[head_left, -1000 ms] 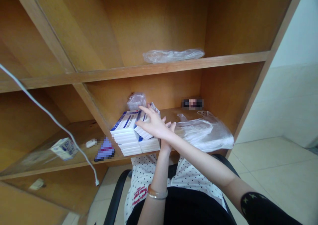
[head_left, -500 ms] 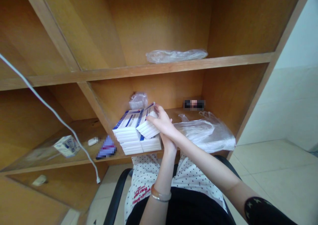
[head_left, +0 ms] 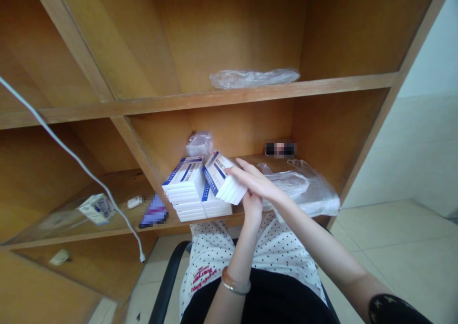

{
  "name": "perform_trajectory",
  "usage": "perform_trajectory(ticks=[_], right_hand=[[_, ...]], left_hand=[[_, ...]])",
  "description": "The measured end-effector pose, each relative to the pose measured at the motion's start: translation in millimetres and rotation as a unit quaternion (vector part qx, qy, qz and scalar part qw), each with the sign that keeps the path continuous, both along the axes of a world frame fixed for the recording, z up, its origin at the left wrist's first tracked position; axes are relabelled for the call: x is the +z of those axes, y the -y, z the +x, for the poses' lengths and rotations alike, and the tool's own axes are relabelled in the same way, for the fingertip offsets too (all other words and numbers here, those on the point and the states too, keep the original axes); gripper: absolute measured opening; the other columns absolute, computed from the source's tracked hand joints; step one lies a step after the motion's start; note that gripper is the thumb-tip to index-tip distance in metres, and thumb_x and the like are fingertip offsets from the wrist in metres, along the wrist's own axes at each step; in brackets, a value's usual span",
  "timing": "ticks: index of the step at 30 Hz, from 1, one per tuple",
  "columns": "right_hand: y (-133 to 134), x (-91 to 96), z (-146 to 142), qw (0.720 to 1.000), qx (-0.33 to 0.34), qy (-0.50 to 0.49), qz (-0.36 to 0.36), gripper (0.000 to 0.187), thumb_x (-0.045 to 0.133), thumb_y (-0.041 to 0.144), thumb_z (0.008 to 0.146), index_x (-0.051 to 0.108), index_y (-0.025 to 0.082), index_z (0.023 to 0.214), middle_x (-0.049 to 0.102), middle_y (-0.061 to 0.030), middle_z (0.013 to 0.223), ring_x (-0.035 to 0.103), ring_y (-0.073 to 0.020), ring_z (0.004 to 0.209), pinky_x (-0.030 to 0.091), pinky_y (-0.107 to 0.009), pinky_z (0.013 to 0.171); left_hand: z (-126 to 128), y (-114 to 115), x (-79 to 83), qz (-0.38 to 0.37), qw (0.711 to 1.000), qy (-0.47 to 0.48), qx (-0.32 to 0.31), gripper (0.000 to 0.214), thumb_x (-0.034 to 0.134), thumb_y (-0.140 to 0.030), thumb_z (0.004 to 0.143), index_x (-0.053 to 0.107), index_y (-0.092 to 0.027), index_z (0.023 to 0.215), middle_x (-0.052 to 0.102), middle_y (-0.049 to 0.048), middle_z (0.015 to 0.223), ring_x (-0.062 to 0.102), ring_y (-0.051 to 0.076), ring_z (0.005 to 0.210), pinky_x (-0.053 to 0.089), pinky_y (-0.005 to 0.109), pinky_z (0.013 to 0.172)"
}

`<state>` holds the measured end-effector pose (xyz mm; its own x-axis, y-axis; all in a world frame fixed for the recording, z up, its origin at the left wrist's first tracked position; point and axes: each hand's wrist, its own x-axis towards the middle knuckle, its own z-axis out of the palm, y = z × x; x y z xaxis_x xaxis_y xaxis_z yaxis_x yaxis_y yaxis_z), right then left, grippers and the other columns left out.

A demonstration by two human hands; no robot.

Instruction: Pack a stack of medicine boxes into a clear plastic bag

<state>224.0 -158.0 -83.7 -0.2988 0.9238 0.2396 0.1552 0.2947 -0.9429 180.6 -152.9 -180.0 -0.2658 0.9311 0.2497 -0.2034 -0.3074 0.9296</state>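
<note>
I have an open wooden cabinet (head_left: pixel 229 37) filling most of the frame, with a pale wall (head_left: pixel 429 128) at the right edge and a cream tiled floor (head_left: pixel 393 238) at lower right. A crumpled clear plastic bag (head_left: pixel 254 78) lies on the upper shelf (head_left: pixel 161 105), above centre. On the lower shelf (head_left: pixel 255 158), a pale pinkish plastic bag (head_left: pixel 200 145) sits at the back, and a larger translucent white plastic bag (head_left: pixel 318 195) spreads right of centre. In the left compartment I see a small white-and-blue carton (head_left: pixel 97 209); a thin white cable (head_left: pixel 67 145) hangs in front of it.

At the centre, my small stack of flat white cardboard boxes with blue bands (head_left: pixel 222 173) is tilted, just right of a taller pile of matching boxes (head_left: pixel 184 183) and above the lower boxes (head_left: pixel 220 208) beside it. My right hand (head_left: pixel 259 183) is closed on the right end of the small stack, its thumb across the top and a finger extended along the far side. My left hand (head_left: pixel 253 204) is below it, at the stack's near right corner; its fingers are mostly hidden, so I cannot tell how they grip.
</note>
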Motion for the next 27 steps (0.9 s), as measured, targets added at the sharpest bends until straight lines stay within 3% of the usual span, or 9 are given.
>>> perform_trajectory(ticks=[4,8,11,13,18,21,27], right_hand=[[-7.9,9.8,10.2,0.999,0.044,-0.003,-0.005,0.042,0.059,0.054,0.076,0.065,0.019,0.096,0.069,-0.0074,0.098,0.061,-0.0233,0.09,0.045,-0.033,0.076],[-18.5,5.9,11.6,0.988,0.084,-0.099,-0.08,0.03,0.054,0.045,0.078,0.065,0.017,0.079,0.068,-0.0038,0.079,0.059,-0.0177,0.075,0.043,-0.027,0.064],[-25.9,-0.8,12.1,0.954,0.132,-0.224,-0.151,0.025,0.055,0.04,0.076,0.065,0.017,0.08,0.069,-0.0025,0.08,0.059,-0.0172,0.079,0.045,-0.027,0.07],[-28.8,-3.0,15.0,0.928,0.153,-0.289,-0.178,0.022,0.056,0.036,0.075,0.065,0.017,0.083,0.069,-0.0023,0.083,0.06,-0.018,0.085,0.046,-0.028,0.077],[-29.2,0.3,32.5,0.896,0.171,-0.355,-0.205,0.02,0.06,0.028,0.07,0.065,0.017,0.086,0.069,-0.0042,0.088,0.061,-0.0219,0.094,0.046,-0.035,0.09],[-30.0,-2.3,42.6,0.892,0.135,-0.388,-0.189,0.027,0.062,0.024,0.067,0.063,0.018,0.093,0.069,-0.0045,0.099,0.061,-0.0237,0.101,0.046,-0.039,0.094],[-35.7,-23.1,53.0,0.905,0.066,-0.397,-0.141,0.045,0.059,0.031,0.068,0.057,0.023,0.112,0.065,-0.0039,0.112,0.057,-0.0265,0.114,0.047,-0.045,0.095]], left_hand=[[0.7,7.5,8.5,0.038,0.995,-0.036,0.082,0.072,0.056,-0.023,0.08,0.028,-0.018,0.145,0.022,0.0046,0.155,0.018,0.023,0.143,0.018,0.033,0.117],[-1.2,9.6,18.1,0.036,0.992,-0.077,0.091,0.063,0.052,-0.017,0.08,0.038,-0.021,0.14,0.037,0.0021,0.149,0.03,0.023,0.139,0.023,0.036,0.117],[-2.6,8.7,19.6,0.021,0.986,-0.142,0.091,0.063,0.053,-0.016,0.079,0.04,-0.022,0.14,0.041,0.0011,0.147,0.026,0.023,0.141,0.017,0.036,0.118],[-3.1,9.1,19.9,0.021,0.979,-0.183,0.086,0.066,0.055,-0.018,0.079,0.037,-0.022,0.142,0.035,0.0013,0.15,0.02,0.023,0.143,0.012,0.036,0.119],[-8.4,15.2,28.2,0.006,0.97,-0.242,0.02,0.082,0.067,-0.026,0.074,0.028,-0.022,0.146,0.019,0.0038,0.156,0.013,0.024,0.144,0.008,0.036,0.119],[-14.1,18.5,36.0,-0.004,0.978,-0.205,-0.023,0.082,0.072,-0.026,0.07,0.035,-0.022,0.143,0.03,0.0054,0.152,0.025,0.026,0.141,0.015,0.039,0.118],[-20.0,19.0,41.7,0.028,0.991,-0.024,-0.131,0.068,0.076,-0.021,0.064,0.053,-0.021,0.128,0.053,0.0063,0.136,0.045,0.025,0.129,0.032,0.04,0.111]])
